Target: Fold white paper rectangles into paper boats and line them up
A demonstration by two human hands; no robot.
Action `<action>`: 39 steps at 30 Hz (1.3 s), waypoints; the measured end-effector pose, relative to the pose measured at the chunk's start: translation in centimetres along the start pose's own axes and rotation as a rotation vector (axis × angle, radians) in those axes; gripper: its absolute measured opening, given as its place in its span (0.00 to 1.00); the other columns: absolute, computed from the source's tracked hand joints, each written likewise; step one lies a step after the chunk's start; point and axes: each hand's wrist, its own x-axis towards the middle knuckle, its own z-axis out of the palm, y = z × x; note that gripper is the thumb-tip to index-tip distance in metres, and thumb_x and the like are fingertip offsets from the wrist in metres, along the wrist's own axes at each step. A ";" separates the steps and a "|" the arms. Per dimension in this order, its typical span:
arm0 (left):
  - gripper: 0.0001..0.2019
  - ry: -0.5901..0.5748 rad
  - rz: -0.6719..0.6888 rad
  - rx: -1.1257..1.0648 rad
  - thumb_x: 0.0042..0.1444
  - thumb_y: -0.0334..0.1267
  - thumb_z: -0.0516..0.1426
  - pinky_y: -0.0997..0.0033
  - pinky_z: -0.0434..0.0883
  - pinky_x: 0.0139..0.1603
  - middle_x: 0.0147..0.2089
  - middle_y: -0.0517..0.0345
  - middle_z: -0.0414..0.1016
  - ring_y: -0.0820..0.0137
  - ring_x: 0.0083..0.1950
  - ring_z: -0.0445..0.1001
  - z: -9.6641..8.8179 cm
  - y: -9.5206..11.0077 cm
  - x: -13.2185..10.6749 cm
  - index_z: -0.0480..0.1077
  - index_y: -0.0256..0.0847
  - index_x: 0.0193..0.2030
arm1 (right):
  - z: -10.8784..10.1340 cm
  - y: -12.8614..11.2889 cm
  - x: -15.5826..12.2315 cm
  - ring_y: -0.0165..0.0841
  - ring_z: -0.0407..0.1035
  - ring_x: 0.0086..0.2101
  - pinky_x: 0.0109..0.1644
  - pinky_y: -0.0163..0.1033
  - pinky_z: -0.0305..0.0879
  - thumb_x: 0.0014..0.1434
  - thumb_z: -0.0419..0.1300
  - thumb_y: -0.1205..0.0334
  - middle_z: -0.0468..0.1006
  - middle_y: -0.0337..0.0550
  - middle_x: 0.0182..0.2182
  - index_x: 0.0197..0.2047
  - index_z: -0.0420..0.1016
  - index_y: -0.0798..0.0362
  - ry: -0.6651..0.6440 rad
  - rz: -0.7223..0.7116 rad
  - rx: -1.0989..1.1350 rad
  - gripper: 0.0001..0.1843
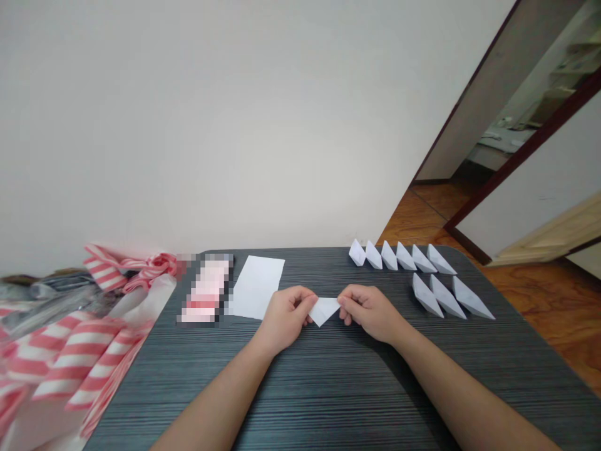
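Note:
A small folded white paper piece, triangular and pointing down, is held just above the dark striped table. My left hand pinches its left corner. My right hand pinches its right corner. Both hands have fingers curled closed on the paper. Behind my left hand lies a flat stack of white paper sheets.
Several folded white paper boats stand in a row at the table's far right, with three more paper boats in front of them. Red-and-white striped plastic bags crowd the left edge. A blurred pink item lies beside the sheets. An open doorway is at right.

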 end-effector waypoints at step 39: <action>0.12 0.035 -0.038 -0.087 0.55 0.43 0.52 0.78 0.61 0.22 0.19 0.62 0.66 0.76 0.20 0.64 -0.1 -0.6 0.2 0.68 0.36 0.30 | -0.1 0.6 0.2 0.27 0.66 0.21 0.28 0.33 0.62 0.61 0.52 0.56 0.71 0.37 0.21 0.27 0.67 0.54 0.073 0.008 0.032 0.14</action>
